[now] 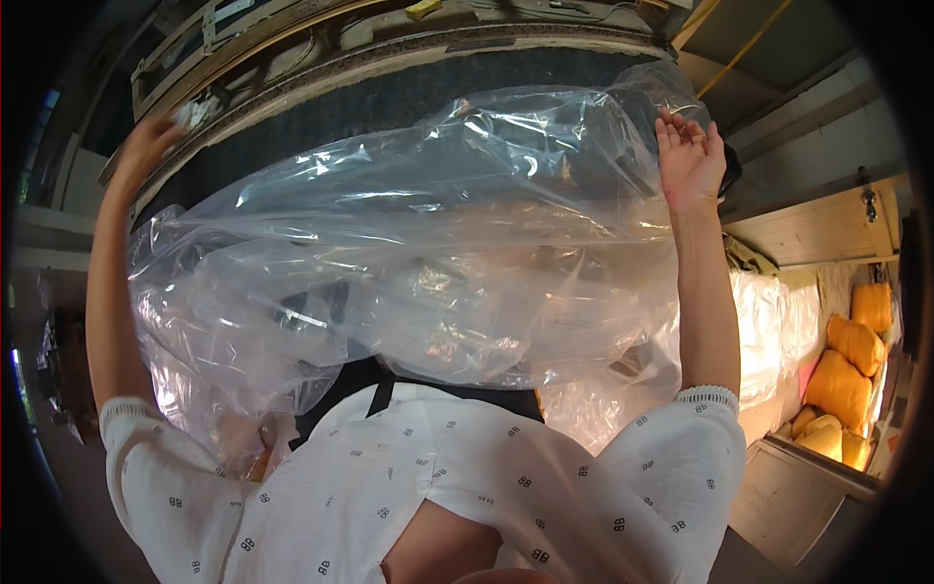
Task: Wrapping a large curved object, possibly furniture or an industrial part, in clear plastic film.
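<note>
A large clear plastic sheet [418, 263] billows in front of me over a dark grey padded piece [389, 97] with a wooden frame [292, 39] along its top. My left hand [146, 146] is raised at the piece's upper left corner, blurred, its fingers curled near the frame edge. My right hand [689, 156] is raised at the plastic's upper right edge. Its palm lies flat against the film and its fingers are spread. The lower part of the plastic hangs down to my white patterned shirt [438, 487].
Several orange-yellow cushions [851, 365] are stacked at the right. A white plastic-wrapped bundle [773, 321] lies beside them under a wooden shelf [817, 229]. A yellow cable [744, 44] runs across the upper right. A pale box [788, 492] stands at the lower right.
</note>
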{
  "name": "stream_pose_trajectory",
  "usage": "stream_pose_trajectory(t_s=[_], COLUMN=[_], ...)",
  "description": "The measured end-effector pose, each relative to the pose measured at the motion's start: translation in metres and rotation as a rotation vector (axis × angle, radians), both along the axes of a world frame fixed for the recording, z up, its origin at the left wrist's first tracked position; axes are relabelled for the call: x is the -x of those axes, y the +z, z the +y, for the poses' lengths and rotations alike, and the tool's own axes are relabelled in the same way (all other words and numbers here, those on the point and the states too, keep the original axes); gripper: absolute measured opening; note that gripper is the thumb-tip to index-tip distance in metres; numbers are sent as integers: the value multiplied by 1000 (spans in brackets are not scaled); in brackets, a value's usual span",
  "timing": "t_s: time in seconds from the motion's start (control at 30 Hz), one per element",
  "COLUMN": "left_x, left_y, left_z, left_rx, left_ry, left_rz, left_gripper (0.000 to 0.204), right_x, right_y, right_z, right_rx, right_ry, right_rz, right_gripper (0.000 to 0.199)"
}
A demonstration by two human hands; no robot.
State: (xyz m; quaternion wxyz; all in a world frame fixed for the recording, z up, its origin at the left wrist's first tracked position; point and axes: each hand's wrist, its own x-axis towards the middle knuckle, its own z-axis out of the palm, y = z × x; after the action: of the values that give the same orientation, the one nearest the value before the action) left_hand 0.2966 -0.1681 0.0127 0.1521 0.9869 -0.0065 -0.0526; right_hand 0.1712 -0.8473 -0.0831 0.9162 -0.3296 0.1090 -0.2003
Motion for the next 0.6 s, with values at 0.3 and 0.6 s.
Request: stream_pose_trajectory(t_s=[0.3,0.6], left_x=[67,181], left_y=[-73,-61], left_z=[-393,-100], left_rx=[951,570], left_ry=[-385,167], left_rz=[39,80], left_gripper=[25,21], right_x=[-40,-4], right_y=[-3,-26], right_z=[12,64], right_rx=[1254,2384], right_ry=[-114,-281], right_rz=[207,168], right_gripper=[40,57])
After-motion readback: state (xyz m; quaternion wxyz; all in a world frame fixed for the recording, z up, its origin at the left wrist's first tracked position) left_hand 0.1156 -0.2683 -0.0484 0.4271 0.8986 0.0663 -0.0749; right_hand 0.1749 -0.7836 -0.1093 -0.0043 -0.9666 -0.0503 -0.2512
